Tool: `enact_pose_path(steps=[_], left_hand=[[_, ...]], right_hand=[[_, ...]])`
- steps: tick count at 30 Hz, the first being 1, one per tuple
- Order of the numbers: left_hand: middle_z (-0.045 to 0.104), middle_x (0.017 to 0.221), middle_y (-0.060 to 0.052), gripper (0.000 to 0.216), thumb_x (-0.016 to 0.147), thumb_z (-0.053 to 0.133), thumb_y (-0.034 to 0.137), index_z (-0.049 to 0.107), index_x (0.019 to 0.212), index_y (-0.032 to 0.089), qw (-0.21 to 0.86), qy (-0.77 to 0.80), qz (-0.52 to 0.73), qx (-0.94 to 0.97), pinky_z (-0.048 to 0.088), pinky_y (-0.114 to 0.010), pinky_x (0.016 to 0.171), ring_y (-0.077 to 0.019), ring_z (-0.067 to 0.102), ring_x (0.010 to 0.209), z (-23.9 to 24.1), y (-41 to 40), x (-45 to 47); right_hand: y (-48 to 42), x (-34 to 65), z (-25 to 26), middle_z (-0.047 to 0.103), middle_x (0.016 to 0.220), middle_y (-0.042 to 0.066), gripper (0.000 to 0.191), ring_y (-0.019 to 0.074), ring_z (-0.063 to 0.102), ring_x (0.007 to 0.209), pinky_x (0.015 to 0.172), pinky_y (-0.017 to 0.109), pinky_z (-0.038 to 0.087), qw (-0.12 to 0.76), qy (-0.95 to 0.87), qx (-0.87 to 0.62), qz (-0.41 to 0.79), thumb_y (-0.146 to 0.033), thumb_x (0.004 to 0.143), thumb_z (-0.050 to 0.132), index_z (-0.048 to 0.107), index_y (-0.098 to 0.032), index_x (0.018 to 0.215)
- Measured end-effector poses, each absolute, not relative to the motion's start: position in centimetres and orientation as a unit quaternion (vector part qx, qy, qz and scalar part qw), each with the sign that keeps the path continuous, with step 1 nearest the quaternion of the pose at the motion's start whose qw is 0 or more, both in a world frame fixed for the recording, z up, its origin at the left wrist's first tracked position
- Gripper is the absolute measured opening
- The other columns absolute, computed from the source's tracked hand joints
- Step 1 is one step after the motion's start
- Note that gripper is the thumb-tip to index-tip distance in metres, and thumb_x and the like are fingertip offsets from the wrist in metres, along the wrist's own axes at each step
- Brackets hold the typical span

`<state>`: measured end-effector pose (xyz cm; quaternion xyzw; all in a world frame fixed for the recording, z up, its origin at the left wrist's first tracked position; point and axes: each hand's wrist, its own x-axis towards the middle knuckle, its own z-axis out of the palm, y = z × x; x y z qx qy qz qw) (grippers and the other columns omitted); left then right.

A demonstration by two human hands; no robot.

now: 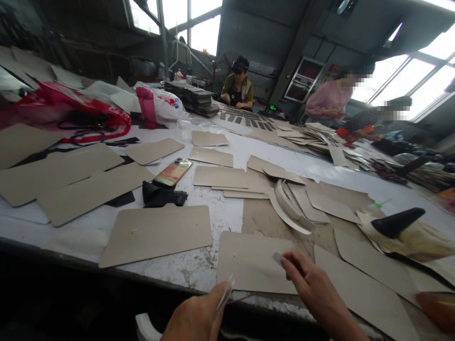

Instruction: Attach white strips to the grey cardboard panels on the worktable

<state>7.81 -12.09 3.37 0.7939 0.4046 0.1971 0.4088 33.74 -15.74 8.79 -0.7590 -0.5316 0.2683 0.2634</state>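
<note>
My right hand (309,279) pinches a small grey flat piece (277,258) between thumb and fingers. It hovers over a beige board (245,265) with rounded corners at the table's near edge. Low in the view, my left hand (197,310) is closed around a thin bundle of flat pieces (224,296), seen nearly edge-on, so their number and shape do not show. Left of my hands lies a similar board (159,232) with a small tab on its top edge. Another beige board (359,284) sits by my right forearm.
Further boards (220,176), curved pale strips (284,203), a phone (173,171) and black fabric (161,195) cover the table. A black-handled tool (398,222) lies right. A red bag (67,111) and pink bottle (146,106) stand left. Several people (239,85) work across the table.
</note>
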Motion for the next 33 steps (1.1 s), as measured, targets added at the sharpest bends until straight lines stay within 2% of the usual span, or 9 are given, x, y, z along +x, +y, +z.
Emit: enact_pose_path(steps=[2, 4, 6, 9, 13, 20, 27, 33], left_hand=[[0.068, 0.082, -0.004, 0.043, 0.084, 0.033, 0.011, 0.054, 0.119, 0.023, 0.309, 0.390, 0.209, 0.842, 0.050, -0.023, 0.069, -0.0165, 0.065, 0.075, 3.4, -10.7, 7.8], [0.066, 0.094, -0.007, 0.048, 0.078, 0.033, 0.002, 0.055, 0.117, 0.019, 0.201, 0.368, 0.227, 0.879, 0.052, -0.028, 0.078, -0.0174, 0.063, 0.085, 3.0, -9.3, 8.3], [0.064, 0.105, -0.010, 0.047, 0.075, 0.033, -0.003, 0.056, 0.113, 0.015, 0.099, 0.340, 0.251, 0.901, 0.051, -0.034, 0.085, -0.0200, 0.059, 0.098, 2.3, -8.1, 9.1], [0.062, 0.110, -0.013, 0.043, 0.076, 0.033, -0.004, 0.058, 0.108, 0.011, 0.008, 0.322, 0.283, 0.903, 0.052, -0.037, 0.086, -0.0229, 0.055, 0.107, 0.8, -7.0, 10.2], [0.064, 0.106, -0.013, 0.041, 0.079, 0.030, -0.004, 0.058, 0.107, 0.009, -0.005, 0.345, 0.295, 0.891, 0.054, -0.036, 0.084, -0.0223, 0.057, 0.104, -0.5, -6.6, 11.1], [0.066, 0.101, -0.014, 0.037, 0.082, 0.031, -0.004, 0.059, 0.104, 0.005, -0.001, 0.301, 0.279, 0.912, 0.054, -0.034, 0.081, -0.0227, 0.060, 0.099, 0.6, -5.9, 10.8], [0.061, 0.116, -0.015, 0.040, 0.083, 0.034, -0.002, 0.053, 0.118, 0.005, 0.018, 0.292, 0.235, 0.927, 0.050, -0.035, 0.091, -0.0247, 0.054, 0.111, -0.1, -6.1, 10.1], [0.061, 0.116, -0.017, 0.040, 0.082, 0.034, 0.000, 0.052, 0.117, 0.004, -0.019, 0.277, 0.227, 0.934, 0.051, -0.034, 0.089, -0.0265, 0.056, 0.111, -0.2, -5.9, 9.9]], right_hand=[[-14.5, 33.9, 8.9, 0.058, 0.071, 0.000, 0.026, 0.0167, 0.054, 0.066, 0.065, 0.029, 0.041, 0.199, -0.582, -0.751, 0.241, -0.043, 0.089, 0.045, 0.057, -0.022, 0.081], [-12.7, 32.9, 8.9, 0.061, 0.081, 0.003, 0.023, 0.0187, 0.057, 0.075, 0.071, 0.030, 0.041, 0.180, -0.620, -0.727, 0.231, -0.037, 0.089, 0.043, 0.058, -0.022, 0.083], [-10.7, 31.4, 8.7, 0.063, 0.086, 0.004, 0.020, 0.0192, 0.058, 0.080, 0.074, 0.030, 0.042, 0.176, -0.647, -0.704, 0.235, -0.031, 0.089, 0.044, 0.059, -0.021, 0.084], [-8.0, 29.5, 8.1, 0.063, 0.083, 0.004, 0.016, 0.0181, 0.058, 0.078, 0.072, 0.028, 0.042, 0.167, -0.662, -0.684, 0.258, -0.026, 0.088, 0.046, 0.060, -0.020, 0.083], [-6.0, 28.4, 7.0, 0.064, 0.080, 0.001, 0.009, 0.0162, 0.058, 0.073, 0.068, 0.025, 0.041, 0.148, -0.664, -0.680, 0.274, -0.024, 0.086, 0.051, 0.059, -0.021, 0.084], [-4.6, 28.1, 6.3, 0.064, 0.079, 0.000, 0.003, 0.0158, 0.058, 0.072, 0.067, 0.025, 0.037, 0.102, -0.657, -0.698, 0.266, -0.020, 0.084, 0.054, 0.057, -0.021, 0.083], [-4.2, 27.6, 6.0, 0.064, 0.080, 0.000, 0.003, 0.0157, 0.057, 0.073, 0.065, 0.025, 0.035, 0.067, -0.659, -0.709, 0.243, -0.019, 0.085, 0.055, 0.056, -0.022, 0.083], [-4.1, 27.3, 5.7, 0.064, 0.083, 0.001, 0.004, 0.0168, 0.058, 0.077, 0.067, 0.025, 0.035, 0.041, -0.660, -0.716, 0.224, -0.017, 0.085, 0.056, 0.055, -0.021, 0.084]])
